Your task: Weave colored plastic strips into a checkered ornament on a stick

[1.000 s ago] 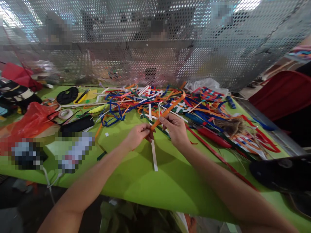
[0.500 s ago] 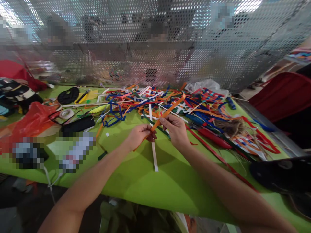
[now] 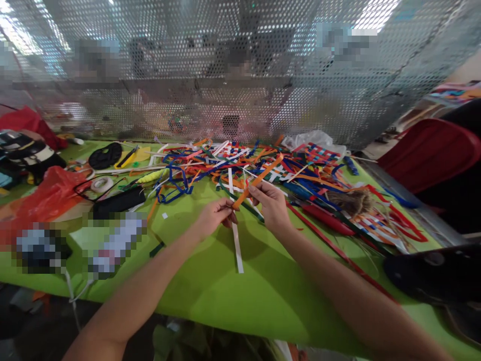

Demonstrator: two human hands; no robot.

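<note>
An orange strip (image 3: 266, 174) slants up to the right between my two hands, above the green tabletop. My left hand (image 3: 217, 214) pinches its lower end. Higher up the strip, my right hand (image 3: 268, 199) is closed with thumb and forefinger on it. A white strip (image 3: 238, 250) runs away from me below the hands; its middle is hidden behind my left fingers, so I cannot tell whether they touch it. Just beyond the hands lies a tangled heap of coloured strips (image 3: 210, 163), with some woven checked pieces (image 3: 325, 153) among them.
To the left lie a roll of tape (image 3: 100, 184), a black case (image 3: 119, 201), a cutter (image 3: 128, 157) and a red plastic bag (image 3: 47, 200). On the right are a bundle of fibre (image 3: 355, 201) and a black object (image 3: 432, 276). A perforated metal screen (image 3: 180, 100) stands behind.
The orange strip's lower tail, seen earlier below my left hand, no longer shows. Both hands keep their pinch on it. The whole view has shifted slightly.
</note>
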